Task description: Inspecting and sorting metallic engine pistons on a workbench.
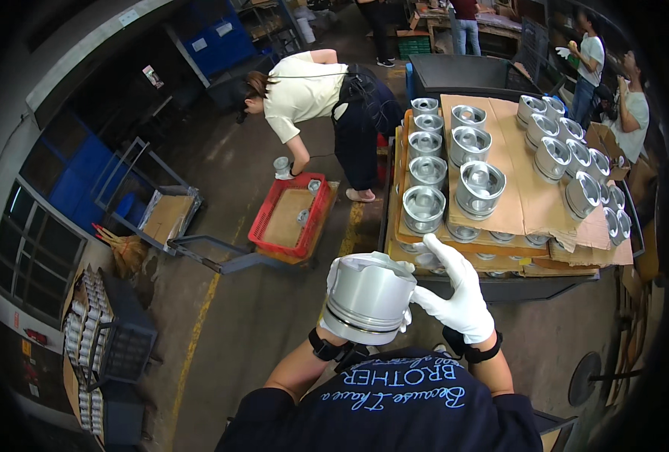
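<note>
A silver metal piston (371, 295) is held up in front of my chest, its ring grooves toward the lower end. My left hand (332, 273), in a white glove, is wrapped round it from the left and behind. Most of that hand is hidden by the piston. Just to the right, my right hand (461, 300), also gloved in white, has its fingers stretched out and apart. Its thumb is close to the piston's side; whether it touches I cannot tell. Beyond it, several pistons (481, 188) stand in rows on a cardboard-topped stack (519, 177).
Ahead to the left, a bending person (304, 94) holds a piston (282, 166) over a red crate (273, 248) on a low cart. An empty-topped trolley (170, 215) stands farther left. Racks of metal parts (93, 324) line the left wall. Other people (591, 60) are at the back right.
</note>
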`<state>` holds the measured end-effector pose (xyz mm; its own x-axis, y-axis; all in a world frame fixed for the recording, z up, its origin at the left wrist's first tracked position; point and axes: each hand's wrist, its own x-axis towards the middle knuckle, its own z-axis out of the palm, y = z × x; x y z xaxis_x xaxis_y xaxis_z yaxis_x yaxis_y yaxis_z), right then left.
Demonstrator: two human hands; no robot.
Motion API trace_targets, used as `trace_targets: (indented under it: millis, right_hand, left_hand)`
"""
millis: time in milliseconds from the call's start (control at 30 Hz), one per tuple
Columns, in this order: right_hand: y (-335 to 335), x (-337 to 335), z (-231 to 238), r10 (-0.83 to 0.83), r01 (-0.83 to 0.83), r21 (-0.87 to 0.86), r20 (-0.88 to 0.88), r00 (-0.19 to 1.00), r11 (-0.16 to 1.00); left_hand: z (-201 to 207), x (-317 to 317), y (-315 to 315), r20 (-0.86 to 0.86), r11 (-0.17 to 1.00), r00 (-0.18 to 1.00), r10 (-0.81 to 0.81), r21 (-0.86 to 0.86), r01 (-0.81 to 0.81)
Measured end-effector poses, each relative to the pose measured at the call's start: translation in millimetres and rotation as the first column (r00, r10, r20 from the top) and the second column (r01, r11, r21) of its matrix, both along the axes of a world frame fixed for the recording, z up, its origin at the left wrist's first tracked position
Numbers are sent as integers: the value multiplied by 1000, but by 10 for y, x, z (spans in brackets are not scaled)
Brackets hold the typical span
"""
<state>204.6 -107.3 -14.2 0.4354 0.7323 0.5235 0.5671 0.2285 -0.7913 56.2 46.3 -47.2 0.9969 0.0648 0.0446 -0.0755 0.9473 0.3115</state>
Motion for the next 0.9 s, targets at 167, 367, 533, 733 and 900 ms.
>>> trace_targets:
  millis: [167, 367, 533, 733, 900]
  right_hand:
    - [-109, -72, -109, -45, 44, -12, -63, 997, 999]
    - [-217, -77, -133, -47, 45, -17, -173, 984, 999]
    - [-271, -61, -103, 17, -12, 36, -152, 988, 999]
    - [-271, -123, -22, 56, -43, -124, 103, 993, 991]
    - [-190, -182, -84, 72, -26, -255, 174, 982, 967]
  left_hand:
    - [-107, 121, 49, 64, 996, 997, -50, -65, 54]
    - [-226, 250, 6, 234, 948, 953, -190, -209, 241]
    - [-352, 237, -30, 198, 947, 970, -139, -259, 188]
    - [-91, 97, -140, -56, 913, 912, 407, 37, -405]
    - [80, 10, -227, -20, 669, 776, 631, 521, -530]
